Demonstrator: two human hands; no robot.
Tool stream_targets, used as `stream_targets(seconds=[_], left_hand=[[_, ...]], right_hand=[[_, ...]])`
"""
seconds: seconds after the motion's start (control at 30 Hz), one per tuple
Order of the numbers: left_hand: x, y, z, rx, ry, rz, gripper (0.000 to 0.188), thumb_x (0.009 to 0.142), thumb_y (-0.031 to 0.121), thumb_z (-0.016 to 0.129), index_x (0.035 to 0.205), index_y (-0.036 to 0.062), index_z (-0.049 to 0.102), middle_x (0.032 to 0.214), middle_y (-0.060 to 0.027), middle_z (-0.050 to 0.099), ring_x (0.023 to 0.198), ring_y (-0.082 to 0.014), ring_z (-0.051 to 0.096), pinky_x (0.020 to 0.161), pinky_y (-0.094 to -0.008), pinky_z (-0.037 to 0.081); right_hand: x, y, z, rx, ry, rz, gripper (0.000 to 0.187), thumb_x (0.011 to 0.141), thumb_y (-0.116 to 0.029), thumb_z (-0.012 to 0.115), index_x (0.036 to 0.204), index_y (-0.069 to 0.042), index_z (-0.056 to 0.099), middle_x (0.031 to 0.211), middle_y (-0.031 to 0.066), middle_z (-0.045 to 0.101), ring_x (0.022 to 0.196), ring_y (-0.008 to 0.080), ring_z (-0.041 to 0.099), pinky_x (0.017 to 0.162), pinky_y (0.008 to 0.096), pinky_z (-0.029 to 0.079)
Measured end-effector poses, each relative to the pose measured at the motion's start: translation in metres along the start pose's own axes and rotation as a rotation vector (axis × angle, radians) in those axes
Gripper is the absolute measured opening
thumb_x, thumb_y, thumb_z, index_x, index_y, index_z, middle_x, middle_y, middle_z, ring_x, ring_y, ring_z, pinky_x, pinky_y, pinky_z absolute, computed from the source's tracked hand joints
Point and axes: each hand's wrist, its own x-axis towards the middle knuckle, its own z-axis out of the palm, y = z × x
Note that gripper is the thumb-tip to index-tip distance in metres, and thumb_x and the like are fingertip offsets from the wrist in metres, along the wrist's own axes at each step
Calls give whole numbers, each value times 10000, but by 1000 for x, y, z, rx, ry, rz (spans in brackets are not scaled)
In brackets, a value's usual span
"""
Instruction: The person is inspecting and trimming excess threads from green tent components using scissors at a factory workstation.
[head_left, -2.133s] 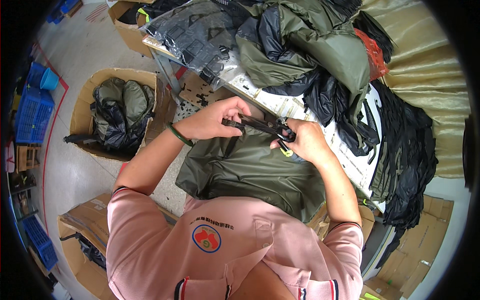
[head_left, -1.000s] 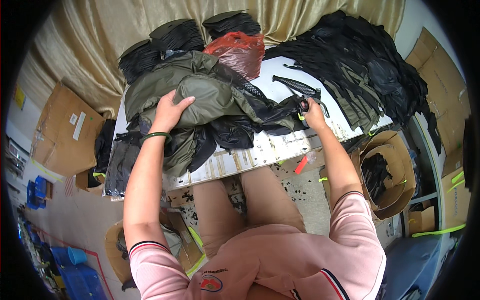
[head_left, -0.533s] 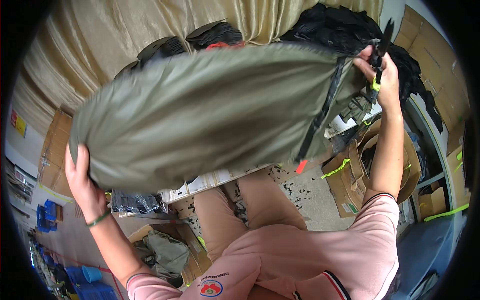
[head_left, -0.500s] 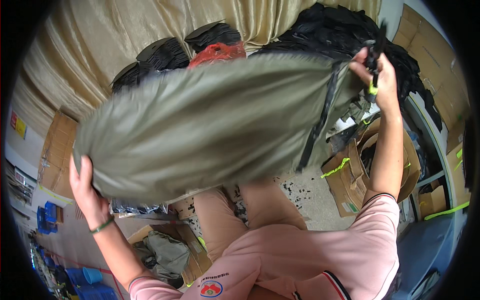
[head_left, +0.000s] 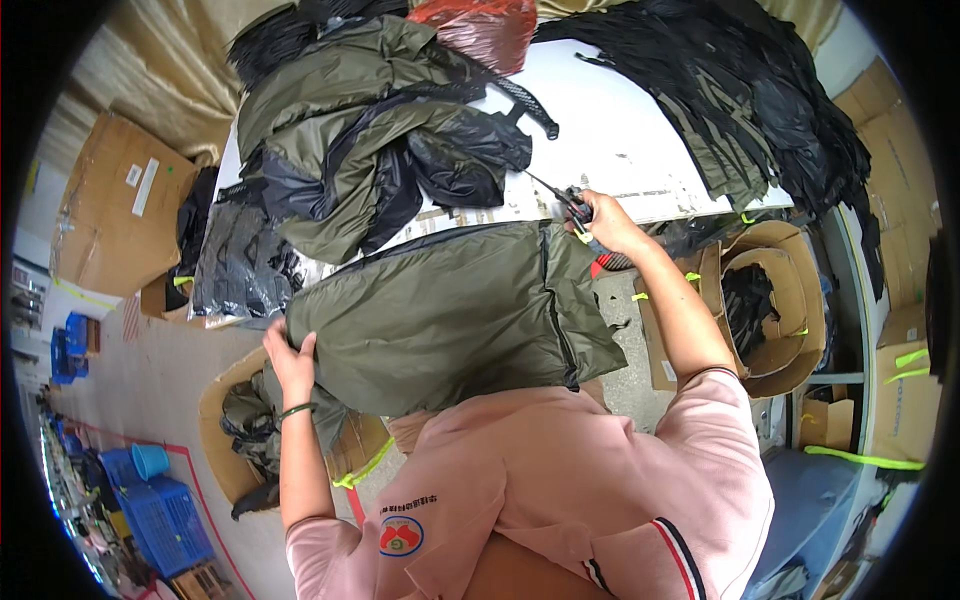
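An olive-green fabric bag (head_left: 430, 320) lies spread over my lap, a black strip running across it near its right end. At its left end, my left hand (head_left: 290, 358) is closed on the edge, thumb on top. My right hand (head_left: 612, 225) is closed around a pair of dark scissors (head_left: 570, 204), their thin blades pointing up and left over the table edge. The bag's upper right corner is just below that hand; whether the fingers also hold cloth is hidden. Beyond the bag, a heap of olive and black fabric (head_left: 340, 130) rests on the white table (head_left: 600, 120).
Dark fabric pieces (head_left: 740, 110) are piled at the table's right, a red plastic bag (head_left: 490, 30) at the back. Open cardboard boxes stand by my right (head_left: 785, 350) and left (head_left: 225, 400) sides, the left one holding olive cloth. Blue crates (head_left: 165, 510) stand at lower left.
The bag has come down from in front of me onto my lap. Both hands are lower and nearer together, with the scissors still in my right. More of the table now shows.
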Motion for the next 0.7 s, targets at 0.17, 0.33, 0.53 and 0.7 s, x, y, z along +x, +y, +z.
stream_targets(seconds=[0.17, 0.33, 0.53, 0.7], left_hand=[[32, 74, 0, -6, -85, 527, 463, 783, 181, 722, 1188, 25, 561, 1226, -190, 555, 1158, -364, 510, 1022, -412, 379], [78, 107, 23, -35, -390, 599, 444, 798, 217, 730, 1165, 10, 591, 1143, -176, 599, 1092, -338, 552, 948, -377, 431], [80, 94, 32, -214, -559, 522, 345, 744, 253, 778, 987, 48, 641, 965, -120, 632, 905, -336, 606, 782, -382, 480], [57, 89, 28, -299, -472, 485, 306, 731, 220, 787, 940, 52, 642, 939, -87, 619, 881, -311, 610, 744, -361, 487]], right_hand=[[14, 22, -3, -29, -31, 41, 208, 756, -37, 738, 896, 21, 596, 748, 98, 633, 717, 137, 571, 691, 316, 474], [15, 5, -4, -195, -43, -49, 176, 764, -32, 718, 853, 7, 571, 758, 167, 629, 694, 233, 608, 680, 346, 477], [15, -82, 13, -634, -117, -429, 569, 600, -419, 851, 836, 7, 556, 891, 173, 588, 921, 372, 565, 802, 448, 472], [34, -137, 67, -567, -352, -550, 563, 619, -448, 832, 860, 4, 598, 899, 162, 607, 934, 352, 584, 810, 440, 486]])
